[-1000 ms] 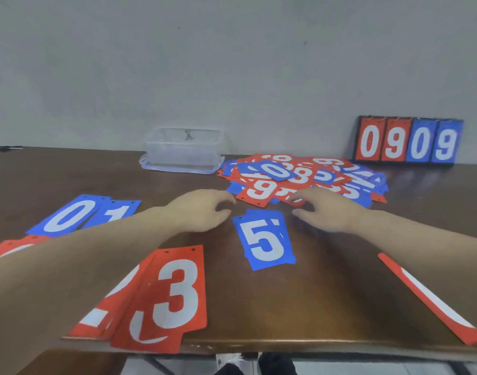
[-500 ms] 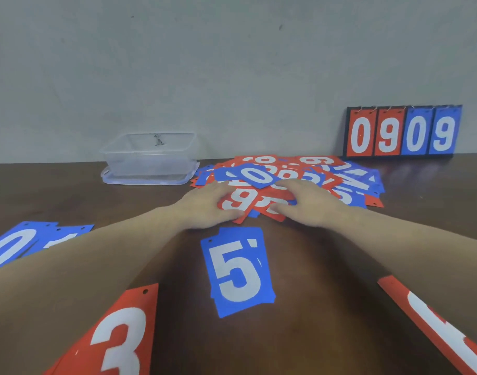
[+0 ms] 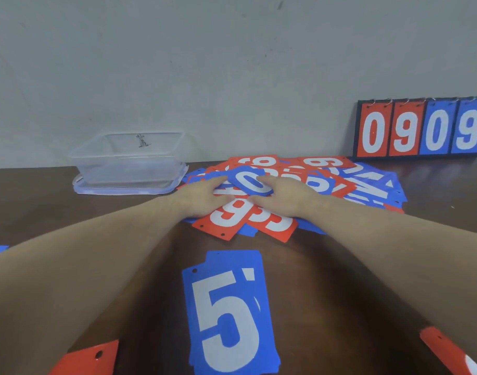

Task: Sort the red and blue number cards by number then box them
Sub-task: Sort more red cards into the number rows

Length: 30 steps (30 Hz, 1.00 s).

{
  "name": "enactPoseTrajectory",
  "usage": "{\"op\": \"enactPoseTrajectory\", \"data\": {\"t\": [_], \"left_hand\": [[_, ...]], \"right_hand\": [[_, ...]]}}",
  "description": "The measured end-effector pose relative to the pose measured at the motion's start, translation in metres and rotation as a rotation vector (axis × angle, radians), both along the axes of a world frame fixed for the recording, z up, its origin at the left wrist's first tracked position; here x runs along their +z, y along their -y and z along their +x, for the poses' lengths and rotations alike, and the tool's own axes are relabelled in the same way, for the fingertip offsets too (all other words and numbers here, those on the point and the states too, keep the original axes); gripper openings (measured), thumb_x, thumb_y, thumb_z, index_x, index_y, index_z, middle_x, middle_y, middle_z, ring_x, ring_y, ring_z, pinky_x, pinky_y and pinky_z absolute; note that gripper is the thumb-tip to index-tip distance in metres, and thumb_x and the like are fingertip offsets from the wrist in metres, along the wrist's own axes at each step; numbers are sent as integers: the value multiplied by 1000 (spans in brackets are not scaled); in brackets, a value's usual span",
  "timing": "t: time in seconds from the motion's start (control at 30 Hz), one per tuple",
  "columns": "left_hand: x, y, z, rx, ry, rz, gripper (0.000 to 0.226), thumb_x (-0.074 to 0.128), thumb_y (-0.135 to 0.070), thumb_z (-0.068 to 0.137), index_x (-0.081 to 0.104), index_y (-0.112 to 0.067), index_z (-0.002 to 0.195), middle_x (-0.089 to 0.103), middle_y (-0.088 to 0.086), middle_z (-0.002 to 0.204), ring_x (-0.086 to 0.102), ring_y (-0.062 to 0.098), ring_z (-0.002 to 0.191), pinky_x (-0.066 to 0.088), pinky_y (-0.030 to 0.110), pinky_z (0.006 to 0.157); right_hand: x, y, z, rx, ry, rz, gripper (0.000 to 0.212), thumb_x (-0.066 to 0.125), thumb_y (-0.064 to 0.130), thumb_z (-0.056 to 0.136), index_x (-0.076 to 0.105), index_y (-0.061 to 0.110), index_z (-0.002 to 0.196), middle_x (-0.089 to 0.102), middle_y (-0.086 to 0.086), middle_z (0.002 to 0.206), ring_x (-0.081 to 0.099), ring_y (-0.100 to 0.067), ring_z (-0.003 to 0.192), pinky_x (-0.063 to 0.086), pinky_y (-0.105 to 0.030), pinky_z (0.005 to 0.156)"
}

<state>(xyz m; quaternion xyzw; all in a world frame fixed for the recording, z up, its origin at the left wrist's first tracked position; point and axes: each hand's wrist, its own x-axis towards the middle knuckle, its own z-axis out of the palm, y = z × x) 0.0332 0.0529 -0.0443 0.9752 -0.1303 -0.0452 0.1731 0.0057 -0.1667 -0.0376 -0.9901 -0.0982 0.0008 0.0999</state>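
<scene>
Both hands reach into the unsorted pile (image 3: 294, 185) toward the tabletop's far edge, probably to free the blue 0 card (image 3: 252, 183) lying on top. The left hand (image 3: 202, 197) and right hand (image 3: 282, 197) flank that card, fingers lying fairly flat and touching its sides (no clear pinch visible). The clear box (image 3: 129, 163) waits near the far-left edge; blue 5 cards (image 3: 229, 315) lie stacked near the front edge.

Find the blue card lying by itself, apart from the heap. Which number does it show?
The blue 5 card; nearest the camera, alone on bare table.
</scene>
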Motion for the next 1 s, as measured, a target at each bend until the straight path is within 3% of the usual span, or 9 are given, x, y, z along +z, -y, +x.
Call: {"op": "enactPoseTrajectory", "data": {"t": [0.2, 0.37, 0.43, 0.53, 0.6, 0.7, 0.83, 0.93, 1.0], "left_hand": [[-4, -1, 3, -56, 154, 10, 59, 54, -47, 99, 34, -37, 153, 39, -7, 157, 41, 18, 140, 38, 34, 113], [-6, -3, -28, -266, 383, -44, 65, 59, -53, 94, 34, -38, 152, 39, -10, 155, 37, 14, 142, 34, 38, 115], [-2, -8, -45, -277, 324, -118, 79, 61, -70, 84, 31, -43, 152, 37, -16, 156, 34, 8, 142, 32, 37, 117], [7, -15, -63, -286, 133, -17, 84, 62, -82, 72, 38, -49, 145, 41, -29, 142, 40, 0, 131, 39, 34, 111], [10, -17, -71, -239, 22, 50, 82, 64, -80, 72, 37, -51, 144, 42, -30, 138, 43, 0, 127, 42, 29, 108], [18, -14, -79, -205, 62, 142, 62, 63, -61, 85, 47, -45, 142, 52, -20, 140, 51, 6, 121, 46, 26, 101], [30, -10, -91, -223, 212, 310, 33, 54, -35, 92, 70, -31, 121, 71, -8, 109, 61, 11, 97, 53, 31, 84], [32, -18, -98, -188, 328, 346, 30, 52, -33, 93, 71, -34, 116, 71, -8, 110, 62, 14, 100, 53, 33, 81], [34, -24, -104, -179, 441, 358, 28, 53, -31, 93, 72, -34, 115, 63, -10, 116, 59, 15, 105, 50, 31, 72]], "right_hand": [[0, 5, -4, 45, 159, -115, 49, 48, 55, 97, 62, 29, 136, 68, 4, 130, 62, -19, 115, 53, -38, 97], [5, 13, -25, 58, 203, -171, 40, 46, 37, 100, 61, 28, 137, 70, -1, 123, 63, -21, 111, 55, -37, 90], [6, 18, -33, 43, 201, -180, 41, 44, 32, 103, 56, 29, 142, 67, -1, 131, 61, -22, 116, 53, -34, 91], [8, 26, -45, 15, 226, -148, 39, 43, 27, 104, 57, 31, 139, 67, 0, 130, 62, -22, 115, 51, -31, 86], [9, 31, -55, -10, 250, -122, 39, 43, 25, 103, 58, 32, 139, 68, 0, 129, 62, -22, 113, 49, -29, 82], [12, 36, -74, -17, 320, -98, 38, 45, 24, 104, 58, 30, 139, 67, 1, 131, 61, -21, 116, 53, -35, 89], [18, 41, -95, 6, 387, -137, 32, 49, 29, 105, 63, 27, 133, 65, 2, 134, 57, -20, 124, 48, -35, 100], [21, 44, -103, 17, 338, -211, 13, 57, 35, 101, 64, 25, 108, 68, 1, 119, 56, -15, 103, 45, -28, 84], [23, 43, -108, 23, 253, -211, 17, 62, 40, 98, 55, 26, 94, 67, 2, 109, 52, -12, 90, 43, -25, 74]]}}
